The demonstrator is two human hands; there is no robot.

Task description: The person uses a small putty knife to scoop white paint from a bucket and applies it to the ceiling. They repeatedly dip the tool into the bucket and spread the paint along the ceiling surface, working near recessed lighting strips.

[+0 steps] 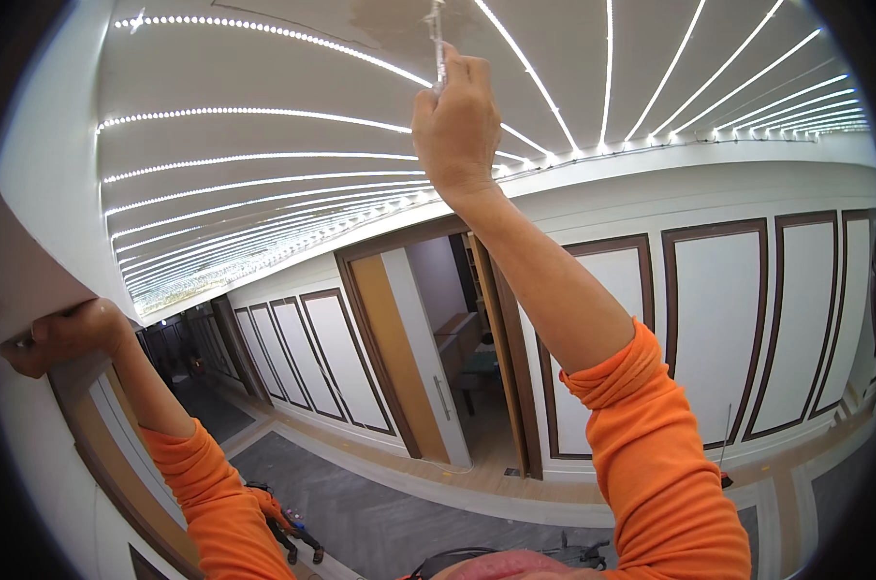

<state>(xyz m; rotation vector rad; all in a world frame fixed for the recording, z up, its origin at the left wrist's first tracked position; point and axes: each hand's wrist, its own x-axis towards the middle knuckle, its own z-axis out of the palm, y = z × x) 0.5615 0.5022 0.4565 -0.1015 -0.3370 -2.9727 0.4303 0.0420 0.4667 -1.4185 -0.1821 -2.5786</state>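
Observation:
My right hand (pixel 459 130) is raised overhead, closed around a thin, whitish-smeared tool (pixel 439 60) seen nearly edge-on, perhaps a scraper. The tool's upper end reaches the grey ceiling (pixel 293 72), beside a darker, stained-looking patch (pixel 385 21). Off to the left, my left hand (pixel 75 336) is closed, its fingers curled in at the edge of a pale wall ledge (pixel 37 271). What those fingers grip is hidden. Both forearms come up from below in orange sleeves pushed back to the elbow.
Rows of lit LED strips (pixel 264 112) cross the ceiling, ending at a white cornice (pixel 651 166). Below are white panelled walls (pixel 714 329) with brown trim and a doorway (pixel 457 358) with a sliding door. A person in orange (pixel 278 512) is far below on the grey floor (pixel 380 517).

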